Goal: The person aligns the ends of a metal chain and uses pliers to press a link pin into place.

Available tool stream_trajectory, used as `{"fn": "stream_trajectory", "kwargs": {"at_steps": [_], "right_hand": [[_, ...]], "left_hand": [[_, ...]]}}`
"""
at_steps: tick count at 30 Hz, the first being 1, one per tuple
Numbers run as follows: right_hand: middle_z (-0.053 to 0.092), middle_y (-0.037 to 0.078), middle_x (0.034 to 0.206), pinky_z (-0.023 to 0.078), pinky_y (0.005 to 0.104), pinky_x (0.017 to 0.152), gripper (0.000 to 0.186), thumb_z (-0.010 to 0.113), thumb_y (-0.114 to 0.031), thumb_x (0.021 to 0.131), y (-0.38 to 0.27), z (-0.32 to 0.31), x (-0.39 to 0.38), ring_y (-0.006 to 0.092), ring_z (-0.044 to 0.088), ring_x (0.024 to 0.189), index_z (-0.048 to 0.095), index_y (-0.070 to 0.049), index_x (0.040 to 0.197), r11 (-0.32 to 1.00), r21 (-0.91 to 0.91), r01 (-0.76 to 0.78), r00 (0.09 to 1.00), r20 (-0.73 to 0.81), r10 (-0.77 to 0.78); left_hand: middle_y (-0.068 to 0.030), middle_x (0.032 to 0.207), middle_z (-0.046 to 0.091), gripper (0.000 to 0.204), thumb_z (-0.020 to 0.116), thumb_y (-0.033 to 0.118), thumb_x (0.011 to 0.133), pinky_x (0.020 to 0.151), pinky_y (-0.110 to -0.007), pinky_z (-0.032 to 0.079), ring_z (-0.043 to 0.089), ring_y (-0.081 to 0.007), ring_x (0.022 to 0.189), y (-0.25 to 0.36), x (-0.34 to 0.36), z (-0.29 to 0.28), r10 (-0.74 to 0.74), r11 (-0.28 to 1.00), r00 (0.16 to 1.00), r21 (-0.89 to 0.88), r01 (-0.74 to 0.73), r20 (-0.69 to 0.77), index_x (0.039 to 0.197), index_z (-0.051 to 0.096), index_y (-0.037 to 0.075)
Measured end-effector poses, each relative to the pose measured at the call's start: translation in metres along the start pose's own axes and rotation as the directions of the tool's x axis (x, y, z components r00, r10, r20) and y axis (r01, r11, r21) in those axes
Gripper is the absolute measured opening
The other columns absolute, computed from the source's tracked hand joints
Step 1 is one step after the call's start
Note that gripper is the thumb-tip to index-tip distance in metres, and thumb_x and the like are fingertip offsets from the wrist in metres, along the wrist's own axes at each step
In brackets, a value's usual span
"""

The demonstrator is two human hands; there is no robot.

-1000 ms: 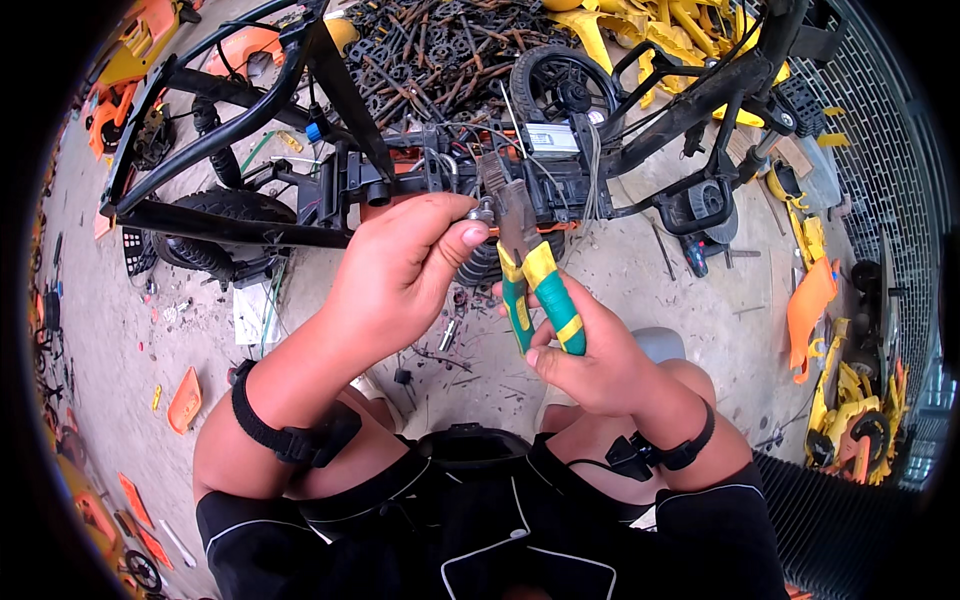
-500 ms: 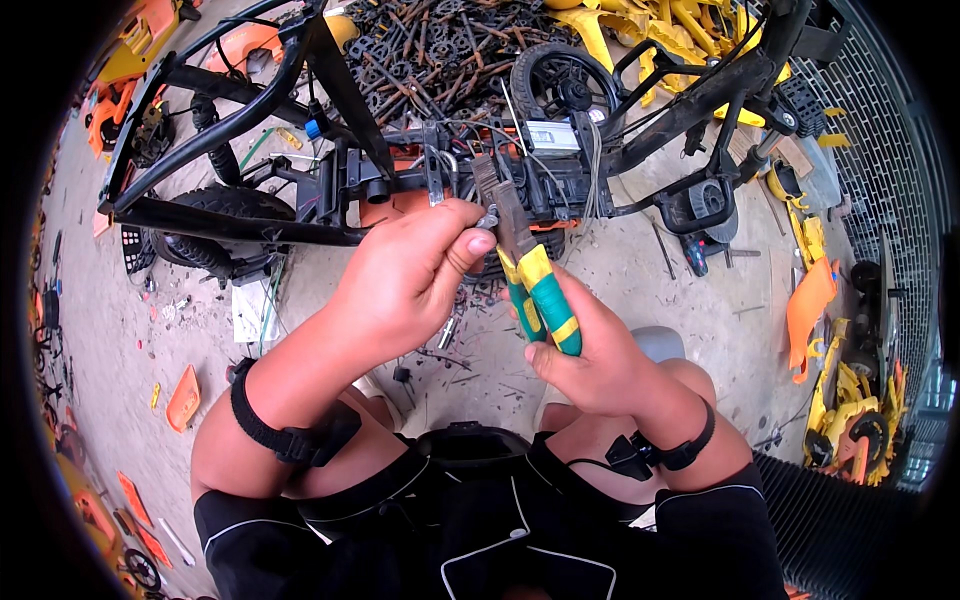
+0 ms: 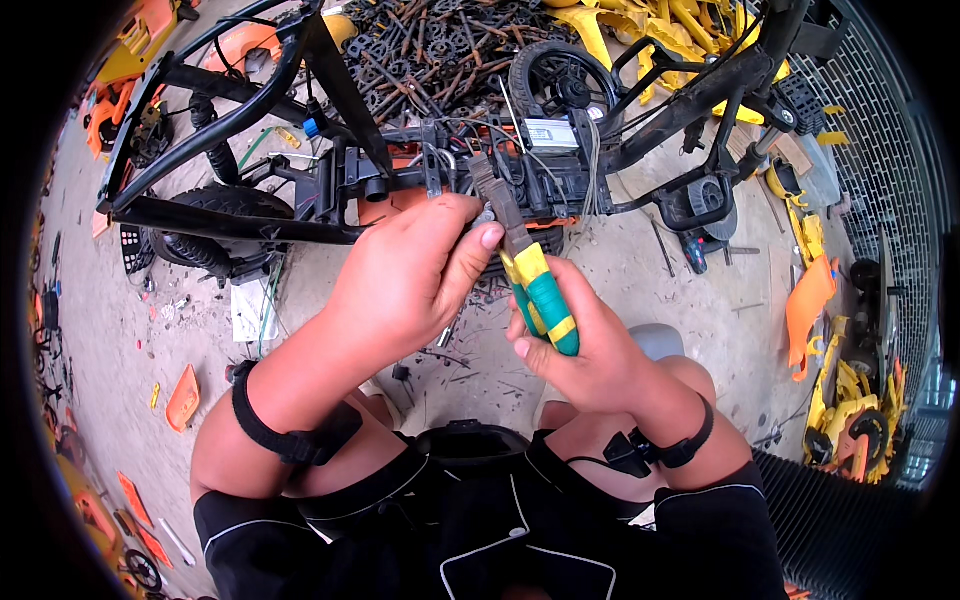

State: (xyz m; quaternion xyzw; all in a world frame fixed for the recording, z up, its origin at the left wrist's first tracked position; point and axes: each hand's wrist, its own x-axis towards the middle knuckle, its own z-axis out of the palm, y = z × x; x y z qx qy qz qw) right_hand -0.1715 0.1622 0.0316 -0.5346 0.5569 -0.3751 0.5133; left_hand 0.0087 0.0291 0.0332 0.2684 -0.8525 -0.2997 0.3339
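Note:
My right hand [image 3: 585, 350] is wrapped round the green and yellow handles of a pair of pliers [image 3: 545, 295]. Its worn metal jaws point up and away, in front of my body. Pinched between thumb and fingers of my left hand [image 3: 415, 260] is a small grey metal piece [image 3: 487, 215], right beside the jaws. Its shape is mostly hidden by my fingers, and I cannot tell whether the jaws grip it. Beyond both hands lies a black vehicle frame [image 3: 240, 228] with a silver box [image 3: 552, 133] and loose cables on it.
A heap of rusty cranks and chainrings [image 3: 430, 60] lies behind the frame, with yellow plastic panels [image 3: 690, 40] at its right. A wheel [image 3: 565, 85] stands by the frame. An orange panel [image 3: 808, 310] lies at the right, and an orange piece [image 3: 183, 398] on the left floor.
The pliers have shifted slightly left and up. My left thumb has moved a little to the right and up along the small metal piece, closer to the jaws.

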Motion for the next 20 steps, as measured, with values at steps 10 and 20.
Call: {"fn": "stream_trajectory", "kwargs": {"at_steps": [10, 20], "right_hand": [[0.053, 0.012, 0.122, 0.050, 0.0314, 0.085, 0.073, 0.059, 0.005, 0.089, -0.002, 0.017, -0.002, 0.0149, 0.058, 0.096, 0.021, 0.000, 0.152, 0.989, 0.091, 0.120, 0.992, -0.060, -0.115], [0.051, 0.011, 0.121, 0.051, 0.0317, 0.085, 0.067, 0.059, 0.003, 0.089, -0.003, 0.017, -0.006, 0.0159, 0.058, 0.096, 0.027, -0.001, 0.148, 0.973, 0.229, 0.012, 0.998, -0.058, 0.001]], "left_hand": [[-0.0135, 0.065, 0.059, 0.018, 0.061, 0.019, 0.100, 0.051, -0.046, 0.047, 0.061, -0.0357, 0.057, 0.006, 0.002, 0.006, 0.062, 0.993, 0.993, 0.107, -0.052, -0.097, 0.090, 0.056, 0.004], [-0.0176, 0.072, 0.062, 0.021, 0.057, 0.023, 0.103, 0.056, -0.046, 0.049, 0.065, -0.0395, 0.067, 0.006, 0.002, 0.010, -0.069, 0.993, 0.997, -0.092, 0.070, 0.020, 0.097, 0.054, 0.003]]}}
